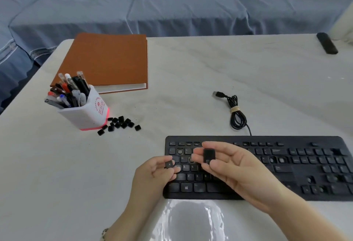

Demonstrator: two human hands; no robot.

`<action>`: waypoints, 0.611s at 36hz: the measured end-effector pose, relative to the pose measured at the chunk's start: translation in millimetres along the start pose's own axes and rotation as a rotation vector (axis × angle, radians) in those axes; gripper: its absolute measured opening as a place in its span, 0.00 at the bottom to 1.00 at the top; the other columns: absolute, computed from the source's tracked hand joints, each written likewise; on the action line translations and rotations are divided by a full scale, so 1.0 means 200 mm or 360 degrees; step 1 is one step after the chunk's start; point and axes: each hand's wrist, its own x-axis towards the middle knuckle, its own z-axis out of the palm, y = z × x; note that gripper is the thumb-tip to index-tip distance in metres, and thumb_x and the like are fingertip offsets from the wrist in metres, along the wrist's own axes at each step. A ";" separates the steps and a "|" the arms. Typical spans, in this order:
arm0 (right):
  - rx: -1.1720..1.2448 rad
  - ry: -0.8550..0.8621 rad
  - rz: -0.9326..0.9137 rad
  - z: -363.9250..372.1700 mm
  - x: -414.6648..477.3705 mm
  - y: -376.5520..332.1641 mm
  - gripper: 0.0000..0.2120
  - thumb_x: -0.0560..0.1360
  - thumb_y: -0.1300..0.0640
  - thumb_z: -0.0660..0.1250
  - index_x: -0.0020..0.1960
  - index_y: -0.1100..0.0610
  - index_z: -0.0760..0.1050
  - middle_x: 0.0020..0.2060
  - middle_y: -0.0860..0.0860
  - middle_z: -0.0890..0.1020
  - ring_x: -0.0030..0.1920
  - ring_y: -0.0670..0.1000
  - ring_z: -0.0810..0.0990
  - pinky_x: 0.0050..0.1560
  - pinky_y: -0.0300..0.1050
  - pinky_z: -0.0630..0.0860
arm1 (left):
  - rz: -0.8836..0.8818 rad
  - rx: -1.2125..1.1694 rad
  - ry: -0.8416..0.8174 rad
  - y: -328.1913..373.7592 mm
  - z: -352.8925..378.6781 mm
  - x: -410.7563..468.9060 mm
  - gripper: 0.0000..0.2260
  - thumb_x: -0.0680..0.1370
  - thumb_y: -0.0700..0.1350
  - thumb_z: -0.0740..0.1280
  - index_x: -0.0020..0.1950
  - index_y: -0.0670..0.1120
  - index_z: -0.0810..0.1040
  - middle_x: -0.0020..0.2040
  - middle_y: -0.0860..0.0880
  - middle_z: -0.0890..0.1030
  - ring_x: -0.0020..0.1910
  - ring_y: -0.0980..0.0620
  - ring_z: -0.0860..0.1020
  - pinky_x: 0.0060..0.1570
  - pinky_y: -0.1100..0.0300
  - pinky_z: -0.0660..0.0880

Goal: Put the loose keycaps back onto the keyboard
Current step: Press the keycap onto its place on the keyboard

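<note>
A black keyboard (pixel 286 166) lies on the white table at the lower right, with several gaps where keys are gone. My left hand (pixel 152 175) pinches a small square black keycap (pixel 169 164) over the keyboard's left end. Just to the right, my right hand (pixel 235 170) holds a taller black keycap (pixel 209 156) between thumb and fingers, above the letter rows. A pile of several loose black keycaps (pixel 120 123) lies on the table to the left, beside the pen cup.
A white pen cup (pixel 89 112) full of pens stands at the left, with an orange book (pixel 108 59) behind it. The keyboard's coiled USB cable (pixel 236 114) lies behind the keyboard. A black remote (pixel 327 43) sits far right. A blue sofa (pixel 172 5) runs behind the table.
</note>
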 end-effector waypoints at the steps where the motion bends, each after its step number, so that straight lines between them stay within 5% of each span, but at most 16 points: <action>1: -0.0075 0.0053 -0.0018 -0.02 -0.01 0.00 0.14 0.66 0.71 0.67 0.51 0.64 0.78 0.46 0.59 0.84 0.50 0.54 0.83 0.41 0.35 0.79 | 0.0010 0.0004 0.0003 0.00 0.01 0.00 0.12 0.73 0.28 0.65 0.48 0.43 0.80 0.39 0.49 0.85 0.40 0.53 0.84 0.37 0.68 0.77; 5: -0.0466 0.0317 -0.0031 -0.11 -0.05 0.03 0.11 0.75 0.71 0.61 0.51 0.60 0.77 0.37 0.53 0.85 0.45 0.51 0.84 0.44 0.33 0.78 | 0.0057 0.0064 -0.0026 -0.03 0.04 -0.01 0.11 0.74 0.27 0.65 0.46 0.43 0.80 0.44 0.44 0.83 0.40 0.52 0.84 0.37 0.68 0.78; 11: -0.0742 0.0754 -0.0155 -0.34 -0.14 0.01 0.13 0.72 0.71 0.66 0.47 0.55 0.81 0.35 0.49 0.76 0.34 0.49 0.81 0.39 0.35 0.79 | 0.0133 0.0271 -0.0088 -0.06 0.07 -0.02 0.11 0.74 0.29 0.66 0.44 0.45 0.81 0.35 0.51 0.84 0.36 0.56 0.82 0.37 0.70 0.76; 19: -0.1002 0.0975 -0.0228 -0.61 -0.28 -0.02 0.13 0.71 0.73 0.66 0.49 0.58 0.78 0.29 0.48 0.81 0.38 0.52 0.84 0.47 0.38 0.79 | 0.0207 0.0438 -0.0149 -0.09 0.13 -0.03 0.11 0.75 0.32 0.67 0.43 0.48 0.81 0.37 0.53 0.83 0.37 0.57 0.82 0.38 0.71 0.76; 22: -0.0972 0.0997 -0.0249 -0.66 -0.30 -0.01 0.13 0.70 0.76 0.65 0.49 0.61 0.77 0.30 0.52 0.78 0.38 0.54 0.85 0.43 0.37 0.80 | 0.0204 0.0485 -0.0190 -0.09 0.17 -0.04 0.11 0.75 0.34 0.67 0.44 0.50 0.82 0.37 0.53 0.84 0.38 0.56 0.82 0.42 0.64 0.77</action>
